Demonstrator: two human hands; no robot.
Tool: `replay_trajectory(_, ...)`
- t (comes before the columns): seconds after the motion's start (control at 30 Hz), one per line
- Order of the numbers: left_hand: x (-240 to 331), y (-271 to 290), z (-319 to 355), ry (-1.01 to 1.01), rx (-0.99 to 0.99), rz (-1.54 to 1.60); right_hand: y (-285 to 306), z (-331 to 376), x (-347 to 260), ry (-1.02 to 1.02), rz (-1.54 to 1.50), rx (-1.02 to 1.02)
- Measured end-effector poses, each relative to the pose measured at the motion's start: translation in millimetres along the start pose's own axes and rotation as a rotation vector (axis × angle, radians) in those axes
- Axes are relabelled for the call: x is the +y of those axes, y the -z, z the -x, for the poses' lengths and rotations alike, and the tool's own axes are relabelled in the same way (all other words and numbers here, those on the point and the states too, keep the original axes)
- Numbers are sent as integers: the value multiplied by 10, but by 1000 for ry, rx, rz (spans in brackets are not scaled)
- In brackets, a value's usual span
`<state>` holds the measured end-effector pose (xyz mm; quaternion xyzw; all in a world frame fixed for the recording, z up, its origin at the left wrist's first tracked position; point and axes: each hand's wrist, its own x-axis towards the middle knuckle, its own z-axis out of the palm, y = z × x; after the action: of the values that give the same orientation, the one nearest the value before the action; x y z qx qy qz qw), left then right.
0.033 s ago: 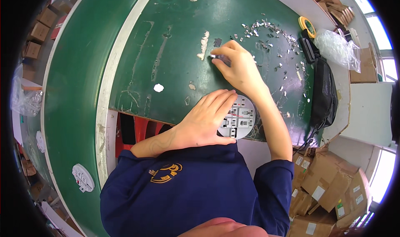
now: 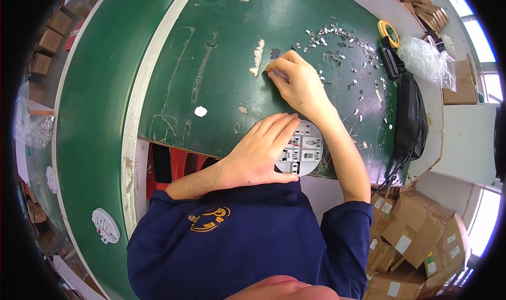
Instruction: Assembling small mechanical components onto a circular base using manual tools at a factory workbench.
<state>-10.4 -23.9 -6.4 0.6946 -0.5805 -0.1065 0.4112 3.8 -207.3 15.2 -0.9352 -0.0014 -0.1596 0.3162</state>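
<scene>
Over the near edge of the table, my left hand (image 2: 260,150) grips a round white plastic housing (image 2: 311,165). Its fingers stretch across the left side and its thumb lies along the near rim. Small compartments, metal pieces and a thin red wire show inside the uncovered part of the housing. Beyond it, my right hand (image 2: 301,84) is closed in a pinch just above the green tabletop. A purplish, partly see-through sliver shows between its fingers; its kind is hard to tell. Dark and cream-coloured marks lie on the surface beside those fingertips.
Many small metal pieces (image 2: 342,39) are scattered at the far right of the table. Near the right edge are a yellow tape roll (image 2: 388,34), clear plastic bag (image 2: 427,60) and black bag (image 2: 410,115). Another white housing (image 2: 105,225) sits on the belt at left.
The right fingertips have drawn closer together, and the small white piece seen at them before is out of sight. My left hand and the housing have stayed in place.
</scene>
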Motion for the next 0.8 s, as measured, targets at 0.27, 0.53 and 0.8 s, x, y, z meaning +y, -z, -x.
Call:
replay_trajectory(0.27, -7, 41, 6, -8, -1, -11, -11, -59, -60, -26, 13, -4)
replay_trajectory(0.53, 14, 52, -22, -7, 138, 199, 75, 69, -28, -41, 10, -37)
replay_trajectory(0.8, 28, -94, -90, 13, 235, 105, 587, 682, -391, -266, -184, -31)
